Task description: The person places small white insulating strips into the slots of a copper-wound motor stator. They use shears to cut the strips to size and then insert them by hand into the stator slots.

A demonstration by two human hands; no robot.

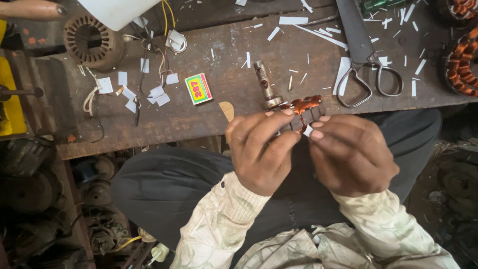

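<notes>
A scarred brown wooden table [224, 107], strewn with white paper slips, bears steel scissors [366, 60]. Above its edge, left hand [259, 149] and right hand [348, 154] fingers grip a copper-wound motor armature [298, 112].

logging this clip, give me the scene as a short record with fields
left hand: left hand grips the dark motor armature with copper windings
right hand: right hand pinches a small white paper slip against the armature
armature shaft: steel shaft points away over the bench
bench: worn wooden workbench
nearby: large steel scissors, green and red matchbox, round laminated stator core, scattered white paper strips
</notes>
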